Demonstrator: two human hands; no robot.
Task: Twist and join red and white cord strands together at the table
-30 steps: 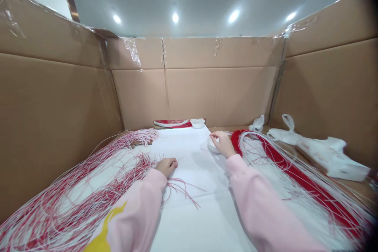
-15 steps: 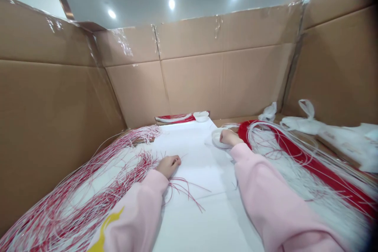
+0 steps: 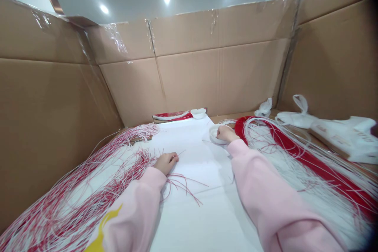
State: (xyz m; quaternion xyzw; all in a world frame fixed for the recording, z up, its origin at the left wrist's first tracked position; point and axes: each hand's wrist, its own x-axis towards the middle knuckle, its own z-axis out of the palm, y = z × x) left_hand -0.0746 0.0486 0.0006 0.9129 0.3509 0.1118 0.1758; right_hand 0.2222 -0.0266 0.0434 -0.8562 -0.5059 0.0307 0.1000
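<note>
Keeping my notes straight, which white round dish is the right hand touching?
The nearer one: the shallow white round dish at the right hand, on the white paper sheet. The other white dish sits untouched at the sheet's far end.

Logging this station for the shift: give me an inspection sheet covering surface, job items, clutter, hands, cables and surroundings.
Surface: white paper sheet, lying flat.
Job's things: red-and-white strands in loose heaps on both sides; round white dish.
Clutter: white plastic bags at the right.
Hands: left hand rests on the paper beside stray strands; right hand is on the dish.
Cables: nothing seen.
Surroundings: taped cardboard walls on three sides.
</note>
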